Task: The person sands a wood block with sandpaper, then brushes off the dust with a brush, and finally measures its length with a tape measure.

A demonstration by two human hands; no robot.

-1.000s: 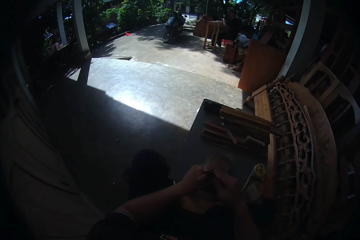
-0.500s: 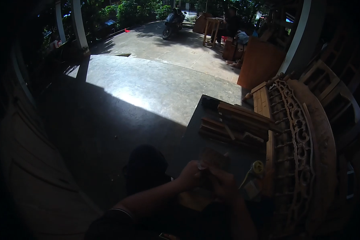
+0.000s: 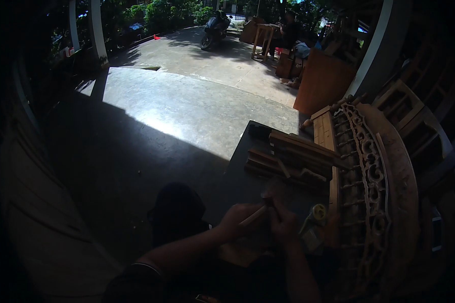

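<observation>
Low in the head view, my left hand is closed round a pale wooden piece that slants up to the right. My right hand is closed beside its upper end, its fingers round something dark and small that I cannot make out. The two hands are close together over the near side of a dark table. A blurred patch shows just above them. Dark wooden pieces lie farther back on the table, and a yellow round object is right of my right hand.
A carved wooden frame with spindles stands along the table's right side. Chair frames are behind it. Beyond are a brown panel, a white pillar, a small wooden stand, a seated person and a motorbike.
The pale wooden piece now shows between my hands, which have shifted slightly. The whole view has moved a little, with the surroundings sliding left.
</observation>
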